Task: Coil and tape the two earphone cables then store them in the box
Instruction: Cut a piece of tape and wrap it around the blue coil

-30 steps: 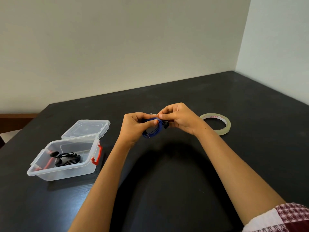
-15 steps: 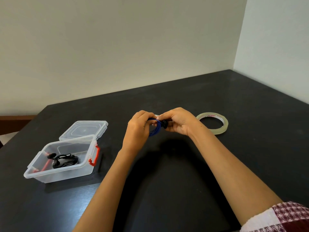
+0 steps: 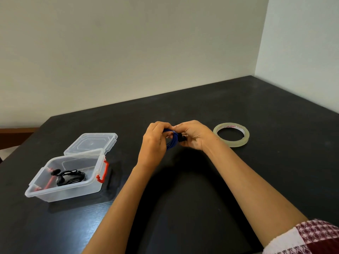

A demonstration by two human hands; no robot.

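A coiled blue earphone cable (image 3: 172, 141) with black earbuds is held between both hands above the middle of the black table (image 3: 201, 189). My left hand (image 3: 156, 140) grips its left side, fingers curled over the top. My right hand (image 3: 192, 135) pinches the right side near the earbuds. A clear plastic box (image 3: 73, 187) with red latches stands open at the left, and a coiled black earphone cable (image 3: 70, 176) lies inside it. A roll of clear tape (image 3: 231, 135) lies flat just right of my right hand.
The box's clear lid (image 3: 91, 143) is folded back behind it on the table. Pale walls meet in a corner at the table's far right. A brown ledge shows beyond the table's left edge.
Both hands have closed in tighter round the blue coil and my left hand's fingers have curled further over it. The view has drifted slightly; box and tape stay put.
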